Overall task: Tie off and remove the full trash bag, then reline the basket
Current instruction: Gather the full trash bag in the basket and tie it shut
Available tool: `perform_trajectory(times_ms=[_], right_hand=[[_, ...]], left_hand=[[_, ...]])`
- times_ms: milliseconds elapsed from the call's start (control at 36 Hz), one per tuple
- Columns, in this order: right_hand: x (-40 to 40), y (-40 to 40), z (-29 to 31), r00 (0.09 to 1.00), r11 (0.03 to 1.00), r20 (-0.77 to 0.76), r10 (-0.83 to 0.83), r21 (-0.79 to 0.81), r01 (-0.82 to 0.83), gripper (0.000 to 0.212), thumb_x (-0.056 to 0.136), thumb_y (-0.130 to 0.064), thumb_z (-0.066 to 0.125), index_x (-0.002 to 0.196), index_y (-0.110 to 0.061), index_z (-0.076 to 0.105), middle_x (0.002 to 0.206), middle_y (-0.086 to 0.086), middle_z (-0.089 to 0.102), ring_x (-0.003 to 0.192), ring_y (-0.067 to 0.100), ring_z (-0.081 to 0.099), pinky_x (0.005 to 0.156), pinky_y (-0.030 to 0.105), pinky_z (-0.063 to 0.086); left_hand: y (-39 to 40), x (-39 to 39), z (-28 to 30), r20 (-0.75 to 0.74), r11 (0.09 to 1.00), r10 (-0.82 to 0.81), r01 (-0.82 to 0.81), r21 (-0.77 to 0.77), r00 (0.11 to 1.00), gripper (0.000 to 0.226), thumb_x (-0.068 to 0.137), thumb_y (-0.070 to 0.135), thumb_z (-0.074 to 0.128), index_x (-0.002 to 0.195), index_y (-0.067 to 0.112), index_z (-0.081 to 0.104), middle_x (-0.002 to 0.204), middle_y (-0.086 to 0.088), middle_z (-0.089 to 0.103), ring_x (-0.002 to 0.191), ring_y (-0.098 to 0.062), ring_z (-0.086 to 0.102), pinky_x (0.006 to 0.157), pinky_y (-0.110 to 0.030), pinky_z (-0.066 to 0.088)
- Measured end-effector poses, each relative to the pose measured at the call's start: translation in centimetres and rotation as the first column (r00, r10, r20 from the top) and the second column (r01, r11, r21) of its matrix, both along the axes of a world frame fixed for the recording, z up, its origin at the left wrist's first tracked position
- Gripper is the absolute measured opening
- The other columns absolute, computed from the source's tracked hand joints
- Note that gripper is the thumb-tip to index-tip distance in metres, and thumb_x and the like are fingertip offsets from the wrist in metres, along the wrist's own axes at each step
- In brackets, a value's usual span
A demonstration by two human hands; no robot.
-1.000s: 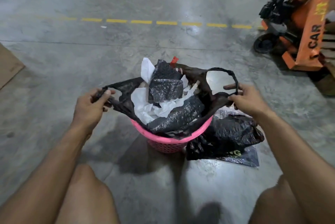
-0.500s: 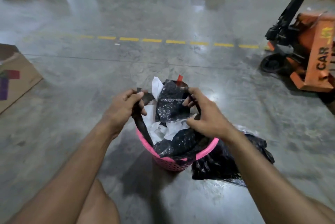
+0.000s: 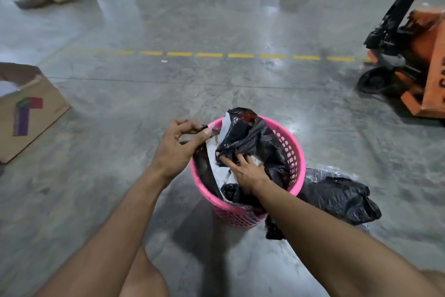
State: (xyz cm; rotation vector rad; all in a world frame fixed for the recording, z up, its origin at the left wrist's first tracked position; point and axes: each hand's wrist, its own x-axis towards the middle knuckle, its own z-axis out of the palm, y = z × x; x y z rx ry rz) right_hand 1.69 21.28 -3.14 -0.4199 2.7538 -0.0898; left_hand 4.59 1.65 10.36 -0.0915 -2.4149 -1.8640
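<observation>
Your hands have dropped from pulling the bag's handles up and together half a second ago; now both work low at the basket's mouth. Your left hand (image 3: pixel 177 150) hovers over the near-left rim, thumb and forefinger pinched shut on a thin twisted strip of the black trash bag (image 3: pixel 252 142), the other fingers curled loosely above it. Your right hand (image 3: pixel 243 171) lies palm-down inside the basket, fingers spread and curling into a bunched fold of the same glossy, crinkled film; whether it truly grips or only presses, you cannot tell from here. That bag sits slumped inside the pink basket (image 3: pixel 292 152), a round plastic tub with a smooth rolled rim and perforated lattice walls, standing on the polished grey concrete floor (image 3: pixel 144 176). White crumpled paper (image 3: pixel 225 128) pokes out between the black folds, with a small red scrap near the top. Just to the basket's right, touching its base, a second black bag (image 3: pixel 342 198) lies flat and wrinkled on clear shiny plastic. Farther off stand a brown cardboard box (image 3: pixel 29 109) at left and an orange pallet jack (image 3: pixel 419 60) at right.
</observation>
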Motion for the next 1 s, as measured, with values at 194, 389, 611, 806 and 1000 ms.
perform_trajectory(times_ms=[194, 389, 611, 806, 1000], right_hand=[[-0.8, 2.2, 3.7, 0.996, 0.99, 0.088, 0.003, -0.138, 0.009, 0.124, 0.064, -0.029, 0.08, 0.158, -0.046, 0.001, 0.153, 0.011, 0.024, 0.141, 0.041, 0.03, 0.111, 0.058, 0.041], [1.6, 4.8, 12.5, 0.947, 0.335, 0.32, 0.023, -0.895, 0.295, 0.069, 0.072, -0.006, 0.068, 0.14, -0.016, 0.056, 0.134, 0.008, 0.067, 0.128, 0.019, 0.062, 0.101, 0.023, 0.049], [2.1, 7.1, 16.4, 0.892, 0.295, 0.134, -0.431, -0.913, 0.28, 0.01, 0.085, -0.012, 0.077, 0.093, -0.017, 0.073, 0.073, 0.008, 0.066, 0.058, 0.013, 0.062, 0.065, 0.034, 0.055], [2.7, 6.0, 17.8, 0.942, 0.845, -0.309, -0.132, -0.532, -0.056, 0.013, 0.083, -0.019, 0.066, 0.084, -0.032, 0.065, 0.086, -0.006, 0.06, 0.085, 0.018, 0.057, 0.078, 0.03, 0.042], [1.0, 2.8, 19.1, 0.934, 0.937, -0.346, 0.085, -0.292, -0.193, 0.016, 0.077, -0.017, 0.064, 0.09, -0.017, 0.073, 0.09, -0.001, 0.064, 0.089, 0.023, 0.062, 0.079, 0.039, 0.051]], left_hand=[[-0.6, -0.1, -0.7, 0.061, 0.95, -0.074, 0.052, 0.307, 0.995, 0.043, 0.083, 0.034, 0.075, 0.113, 0.004, 0.074, 0.109, -0.018, 0.074, 0.108, -0.029, 0.065, 0.098, -0.036, 0.049], [1.4, -0.8, -0.7, 0.061, 0.873, -0.153, 0.106, 0.476, 0.986, 0.036, 0.075, 0.039, 0.083, 0.092, 0.009, 0.072, 0.119, -0.02, 0.073, 0.113, -0.032, 0.068, 0.108, -0.044, 0.049], [2.9, -2.3, -2.2, -0.017, 0.941, -0.257, 0.255, 0.223, 0.966, 0.053, 0.08, 0.011, 0.073, 0.13, 0.015, 0.055, 0.118, -0.016, 0.07, 0.114, -0.027, 0.066, 0.101, -0.034, 0.053], [6.3, -4.0, -2.9, 0.03, 0.898, -0.434, 0.435, -0.07, 0.9, 0.071, 0.072, 0.015, 0.086, 0.134, 0.026, 0.053, 0.113, -0.003, 0.073, 0.107, -0.023, 0.069, 0.103, -0.039, 0.051], [10.2, -3.9, -3.9, 0.15, 0.814, -0.468, 0.491, -0.311, 0.871, 0.029, 0.083, -0.004, 0.052, 0.059, 0.01, 0.056, 0.06, 0.011, 0.055, 0.057, 0.01, 0.055, 0.059, -0.017, 0.043]])
